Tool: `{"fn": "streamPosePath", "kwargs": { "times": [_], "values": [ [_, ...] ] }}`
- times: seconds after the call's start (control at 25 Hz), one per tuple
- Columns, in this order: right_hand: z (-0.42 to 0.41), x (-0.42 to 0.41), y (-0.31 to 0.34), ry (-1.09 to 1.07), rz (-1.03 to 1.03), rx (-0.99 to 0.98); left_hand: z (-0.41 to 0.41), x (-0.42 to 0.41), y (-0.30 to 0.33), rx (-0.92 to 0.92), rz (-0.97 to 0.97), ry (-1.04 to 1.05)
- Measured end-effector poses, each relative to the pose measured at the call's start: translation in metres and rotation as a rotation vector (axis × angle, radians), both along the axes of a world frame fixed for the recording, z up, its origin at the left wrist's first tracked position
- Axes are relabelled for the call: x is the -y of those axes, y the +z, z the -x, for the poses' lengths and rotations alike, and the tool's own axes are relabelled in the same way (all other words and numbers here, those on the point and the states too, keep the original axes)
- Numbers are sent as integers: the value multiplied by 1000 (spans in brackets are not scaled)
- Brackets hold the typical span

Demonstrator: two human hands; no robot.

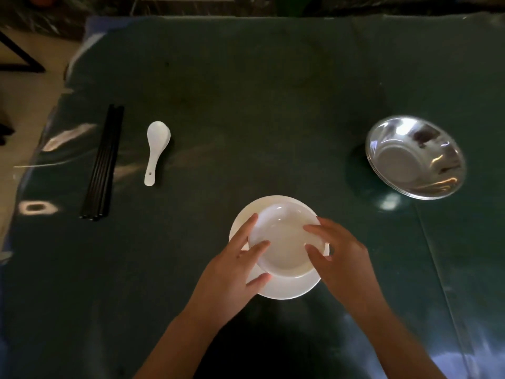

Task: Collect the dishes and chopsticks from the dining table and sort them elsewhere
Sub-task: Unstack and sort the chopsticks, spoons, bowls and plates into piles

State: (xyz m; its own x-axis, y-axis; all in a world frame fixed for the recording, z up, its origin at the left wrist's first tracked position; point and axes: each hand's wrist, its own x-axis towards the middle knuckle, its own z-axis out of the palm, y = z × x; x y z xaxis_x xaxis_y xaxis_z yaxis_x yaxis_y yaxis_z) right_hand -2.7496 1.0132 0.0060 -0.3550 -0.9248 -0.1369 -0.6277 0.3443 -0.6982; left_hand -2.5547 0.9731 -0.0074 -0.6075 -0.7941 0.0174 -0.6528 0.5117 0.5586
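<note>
Hands first: your left hand point(240, 258) and right hand point(336, 253) bracket the white bowl point(284, 239) from either side, fingers spread and lightly curved, tips laid on its rim and inner wall. Whether you are lifting it or it sits on the plate point(289, 291) beneath, you cannot tell from here; the hold looks like a two-sided steadying grip, chosen so the bowl stays centred on the plate and neither slides. That stack sits close to the near edge of the table point(246, 105), roughly at its middle, right in front of you, which suits gathering the white dishes into one pile. At the left edge the black chopsticks point(102, 162) lie bundled together, running away from you, with the white spoon point(155, 151) just beside them toward the centre, bowl end pointing to the far edge. Toward the right edge the steel dishes point(415, 157) appear nested, well apart from the white ones. By that layout, sorting by kind seems well along: like with like, each group on its own patch of the table.
</note>
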Motion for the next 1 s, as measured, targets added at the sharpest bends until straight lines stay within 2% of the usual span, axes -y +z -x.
{"fn": "streamPosePath", "kwargs": {
  "times": [0.08, 0.2, 0.52, 0.76, 1.0],
  "values": [
    [-1, 2, 0, -69, 25, 61, -2, -1, -2, -24, 14, 1],
    [-5, 13, 7, -51, 45, 95, -8, 5, -4, -72, 42, 37],
    [-26, 128, 21, 194, 56, 154, -37, 90, 8, -84, 158, 240],
    [-47, 200, -4, 212, 69, 188, -54, 152, -12, -47, 150, 300],
    [-49, 218, -21, 216, 39, 135, -54, 170, -28, -65, 99, 315]
  ]
}}
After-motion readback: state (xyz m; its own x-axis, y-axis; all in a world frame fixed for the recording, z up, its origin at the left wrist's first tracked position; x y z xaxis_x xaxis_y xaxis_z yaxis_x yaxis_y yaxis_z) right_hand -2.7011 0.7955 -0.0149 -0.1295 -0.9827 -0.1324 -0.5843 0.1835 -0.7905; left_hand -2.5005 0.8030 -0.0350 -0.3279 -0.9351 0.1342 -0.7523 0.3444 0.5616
